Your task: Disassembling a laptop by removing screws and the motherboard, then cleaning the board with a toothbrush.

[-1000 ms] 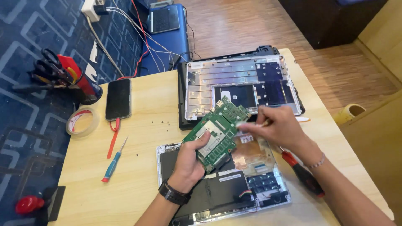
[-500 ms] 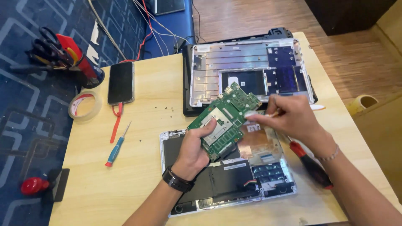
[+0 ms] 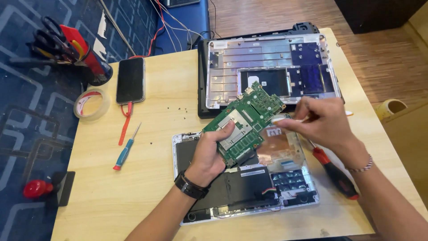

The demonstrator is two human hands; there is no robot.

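Board: green circuit board (image 3: 244,122), tilted above the opened laptop base (image 3: 249,192).
Left hand (image 3: 209,154): clasped around the board's lower edge.
Right hand (image 3: 323,122): fingers pinched on a thin white tool (image 3: 285,119) touching the board's right edge.

Left hand (image 3: 209,154) covers the lower-left part of the green circuit board (image 3: 244,122); board's underside not visible. Right hand (image 3: 321,122) pinches a small white item (image 3: 281,120), mostly hidden by the fingers, too small to tell what it is. Red-handled screwdriver (image 3: 336,174): shaft hidden under the right wrist. Open laptop base (image 3: 249,187) partly hidden by hand & board. Both forearms cut off at the bottom edge. Dark device (image 3: 180,2) cut off at the top edge.
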